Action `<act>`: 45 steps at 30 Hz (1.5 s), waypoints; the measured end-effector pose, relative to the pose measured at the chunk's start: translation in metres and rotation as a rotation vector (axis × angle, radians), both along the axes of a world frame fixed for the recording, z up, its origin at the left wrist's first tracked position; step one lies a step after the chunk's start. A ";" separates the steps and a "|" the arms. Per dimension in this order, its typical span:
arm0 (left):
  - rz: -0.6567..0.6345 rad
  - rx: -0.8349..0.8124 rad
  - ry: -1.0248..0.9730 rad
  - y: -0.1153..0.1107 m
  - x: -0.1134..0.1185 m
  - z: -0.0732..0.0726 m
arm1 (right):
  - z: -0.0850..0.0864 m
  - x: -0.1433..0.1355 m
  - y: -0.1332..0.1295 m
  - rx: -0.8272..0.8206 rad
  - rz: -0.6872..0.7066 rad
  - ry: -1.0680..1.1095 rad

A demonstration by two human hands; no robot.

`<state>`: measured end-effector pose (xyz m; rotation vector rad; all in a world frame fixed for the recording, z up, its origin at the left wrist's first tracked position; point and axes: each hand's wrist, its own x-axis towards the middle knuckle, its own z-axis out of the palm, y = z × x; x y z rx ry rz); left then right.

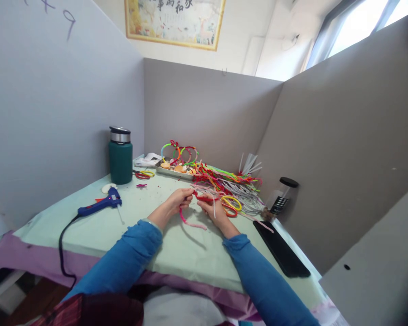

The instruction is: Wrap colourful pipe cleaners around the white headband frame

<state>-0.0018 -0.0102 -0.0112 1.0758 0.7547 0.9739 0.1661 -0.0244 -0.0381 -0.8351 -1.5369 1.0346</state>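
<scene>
In the head view, the left hand (181, 201) pinches a fuzzy red-and-pink strand (192, 224) between thumb and fingertips, above the pale green table cover (136, 240). The strand's pink end hangs below that hand and curves toward the right. The right hand (216, 212) is just beside the left, its thumb and fingers closed on a red part near the strand's upper end; the fingers overlap there, so it seems to be the same strand, though the join is too small to be sure. A thin white piece crosses the right hand.

Scissors with yellow and orange handles (231, 203) lie just beside the right hand. Behind the hands spreads a heap of red, green, orange and silvery-grey strands (226, 179), with a metal tray (166, 171) of small flat pieces to its left. Looped rings in several colours (187, 148) stand up at the tray. Well to the left are a blue glue gun (100, 206) with its black cord, a dark green bottle (120, 162) standing upright, and a second pair of scissors (143, 174). On the right, a clear jar with a black lid (281, 199) leans by the partition (329, 149), and a flat black object (282, 249) lies nearer the person.
</scene>
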 end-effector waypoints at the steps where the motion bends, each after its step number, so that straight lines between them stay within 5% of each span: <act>1: -0.007 -0.005 -0.004 0.000 0.000 0.000 | -0.001 0.000 0.001 0.013 -0.001 -0.008; 8: -0.075 -0.022 0.038 -0.002 -0.001 0.002 | -0.003 0.000 0.008 0.126 -0.078 0.045; 21: -0.168 -0.051 0.099 -0.003 -0.002 0.000 | 0.007 -0.002 -0.001 0.182 -0.012 0.081; 38: -0.149 0.081 0.197 -0.013 0.006 0.001 | -0.005 -0.003 0.004 0.222 -0.175 -0.050; 45: -0.114 0.086 0.217 -0.011 0.005 -0.002 | 0.000 -0.005 -0.001 0.210 -0.087 -0.033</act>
